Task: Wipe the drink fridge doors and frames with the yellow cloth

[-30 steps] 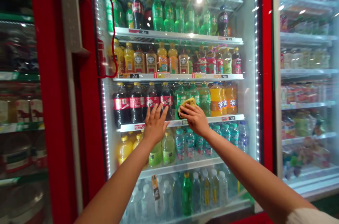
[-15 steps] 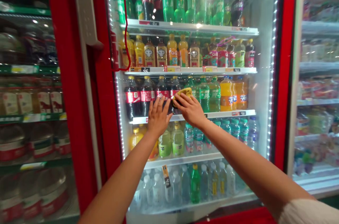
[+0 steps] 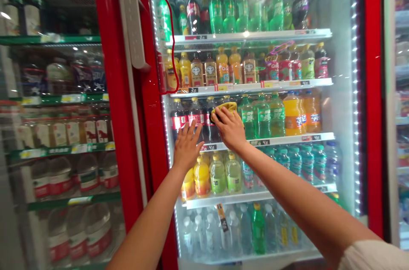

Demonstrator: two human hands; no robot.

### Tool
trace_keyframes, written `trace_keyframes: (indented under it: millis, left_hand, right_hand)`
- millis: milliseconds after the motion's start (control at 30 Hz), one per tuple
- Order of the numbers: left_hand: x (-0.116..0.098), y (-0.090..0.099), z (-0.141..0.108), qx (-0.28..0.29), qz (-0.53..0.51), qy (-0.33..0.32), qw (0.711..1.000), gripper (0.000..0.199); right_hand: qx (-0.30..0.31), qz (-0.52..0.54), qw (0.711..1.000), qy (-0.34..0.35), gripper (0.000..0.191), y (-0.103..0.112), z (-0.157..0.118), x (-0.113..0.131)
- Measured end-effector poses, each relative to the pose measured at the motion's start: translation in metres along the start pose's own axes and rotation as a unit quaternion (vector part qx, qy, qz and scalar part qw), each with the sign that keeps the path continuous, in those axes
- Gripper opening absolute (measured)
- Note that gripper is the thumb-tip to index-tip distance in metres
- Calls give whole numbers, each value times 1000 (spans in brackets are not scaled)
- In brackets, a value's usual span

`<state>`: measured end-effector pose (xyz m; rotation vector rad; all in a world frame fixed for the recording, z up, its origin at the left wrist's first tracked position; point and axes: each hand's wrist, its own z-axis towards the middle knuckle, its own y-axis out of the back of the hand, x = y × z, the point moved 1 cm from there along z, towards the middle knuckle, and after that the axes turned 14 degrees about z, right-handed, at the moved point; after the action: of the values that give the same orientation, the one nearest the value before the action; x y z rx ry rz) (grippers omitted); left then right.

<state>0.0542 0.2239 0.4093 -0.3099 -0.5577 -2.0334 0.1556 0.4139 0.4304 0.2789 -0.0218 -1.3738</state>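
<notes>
A glass door with a red frame (image 3: 140, 142) stands in front of me, with rows of drink bottles behind the glass. My right hand (image 3: 230, 127) presses a folded yellow cloth (image 3: 230, 107) with dark edging against the pane, its fingers bent over the lower part of it. To its left, my left hand (image 3: 187, 145) rests on the glass with fingers spread and nothing in it. Behind the hands are cola bottles (image 3: 179, 120) with red labels and, to the right, green bottles (image 3: 263, 114). Part of the cloth is hidden under the right fingers.
A pale vertical handle (image 3: 134, 29) juts out on the left of the door. Red line drawing (image 3: 173, 48) and pink scribbles (image 3: 281, 48) mark the glass. Another fridge with green-edged shelves (image 3: 60, 99) is at the left; more stocked shelves (image 3: 403, 121) show at the far right.
The view has shifted left, so the fridge sits further right in the picture. Against the bottles behind, both hands with the cloth have moved left over the glass.
</notes>
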Motion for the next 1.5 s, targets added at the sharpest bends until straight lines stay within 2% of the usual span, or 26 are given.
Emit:
trace_keyframes:
  millis: [67, 167, 233, 300, 367, 467, 533, 600, 700, 767, 867, 967, 1033, 1100, 1167, 1267, 1333, 1400, 1500]
  left_hand:
    - [3, -2, -7, 0, 0, -2, 1000, 62]
    - [10, -4, -17, 4, -3, -14, 1000, 64]
    - [15, -3, -21, 7, -7, -26, 1000, 65]
    - [17, -1, -22, 12, -9, -35, 999, 65]
    - [16, -1, -22, 16, -6, -35, 999, 64]
    - [13, -2, -25, 11, 2, -16, 1000, 67]
    - [14, -3, -29, 1, 11, 14, 1000, 71]
    - [18, -4, -35, -6, 24, 40, 999, 72]
    - [29, -5, -41, -3, 38, 45, 998, 69]
    - [38, -4, -42, 2, 40, 45, 998, 70]
    - [47, -1, -41, 8, 41, 52, 998, 72]
    - [52, 2, -41, 13, 50, 61, 997, 71]
    - [53, 4, -44, 18, 58, 73, 995, 70]
    - [53, 5, -49, 23, 64, 87, 994, 70]
    - [54, 6, -55, 30, 70, 95, 993, 68]
    - [57, 7, -63, 38, 77, 99, 991, 66]
    - [60, 8, -67, 43, 82, 100, 991, 66]
    - [64, 11, -70, 51, 87, 97, 990, 67]
    - [68, 14, -71, 61, 94, 87, 990, 68]
  right_hand:
    - [62, 17, 996, 61, 53, 1, -20, 5]
    - [126, 30, 984, 126, 49, 21, -44, -12]
    - [108, 11, 988, 106, 49, 36, -41, -29]
    - [53, -14, 997, 49, 48, 40, -20, -37]
    - [4, -29, 1000, -1, 47, 32, 8, -29]
    - [-21, -37, 999, -28, 46, 3, 38, 4]
    - [10, -32, 999, 8, 45, -15, 39, 27]
    - [55, -20, 996, 71, 42, -22, 25, 39]
    - [94, 0, 985, 144, 33, -16, 3, 33]
    - [81, 5, 987, 140, 31, -10, 1, 23]
    - [40, -2, 996, 79, 34, -12, 24, 22]
    - [19, -8, 999, 26, 37, -30, 57, 42]
    - [17, -6, 1000, 18, 40, -45, 72, 59]
    - [30, -3, 999, 39, 41, -58, 79, 74]
    - [60, 0, 994, 92, 39, -66, 81, 83]
    - [110, -1, 975, 193, 32, -69, 85, 89]
    - [121, 0, 966, 230, 31, -68, 97, 89]
    - [105, 0, 969, 225, 31, -67, 114, 88]
    - [51, 2, 986, 160, 32, -70, 136, 90]
